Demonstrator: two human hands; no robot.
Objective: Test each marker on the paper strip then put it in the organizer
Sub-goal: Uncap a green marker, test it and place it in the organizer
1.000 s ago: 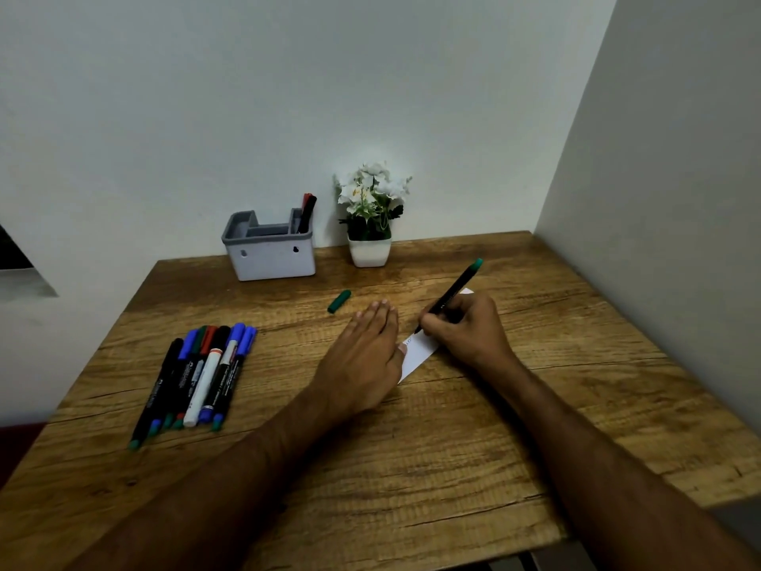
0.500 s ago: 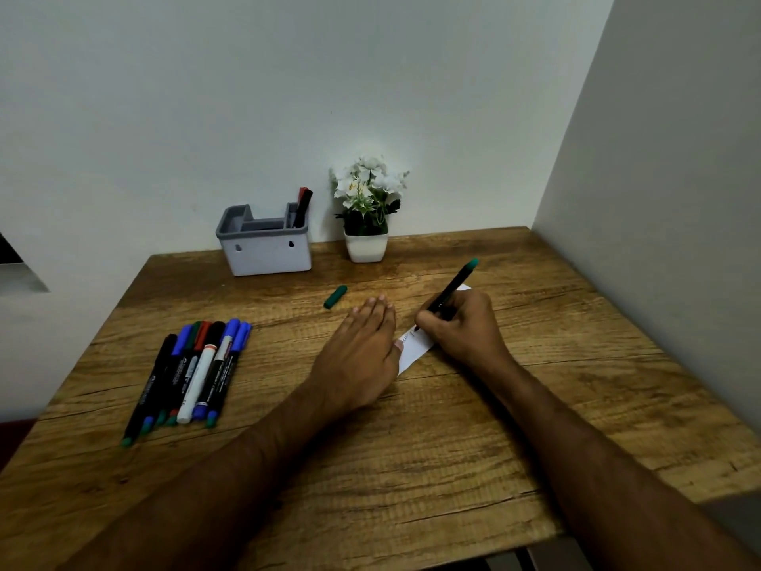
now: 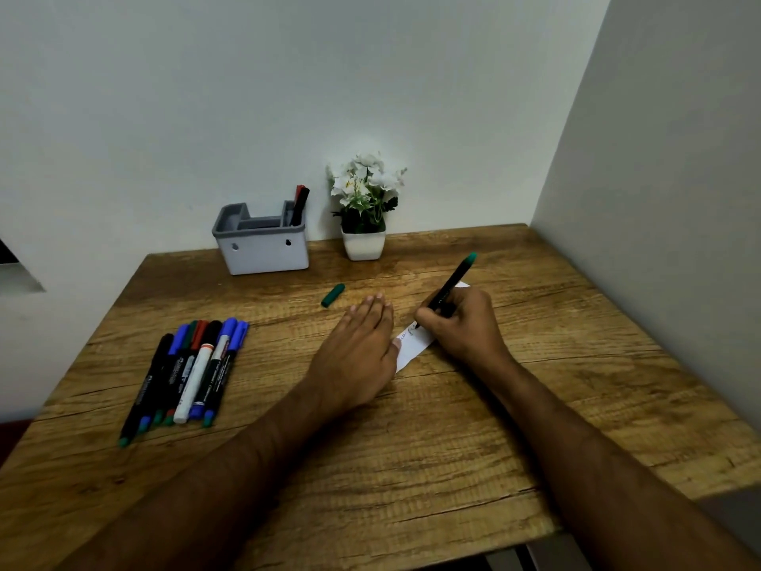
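Observation:
My right hand [image 3: 465,323] grips a black marker with a green end [image 3: 453,282], its tip touching the white paper strip [image 3: 412,348] at mid-table. Small scribbles show on the strip near the tip. My left hand [image 3: 358,348] lies flat, fingers together, pressing the strip's left end; much of the strip is hidden under both hands. The marker's green cap [image 3: 332,295] lies loose on the table behind my left hand. A grey organizer [image 3: 261,249] stands at the back with two markers [image 3: 299,206] upright in its right compartment.
Several capped markers [image 3: 189,372] lie side by side on the left of the wooden table [image 3: 412,467]. A white pot of white flowers [image 3: 364,212] stands right of the organizer. Walls close in behind and on the right.
The marker tip has shifted slightly along the strip and new marks show on the paper. My left hand has stayed flat on the strip.

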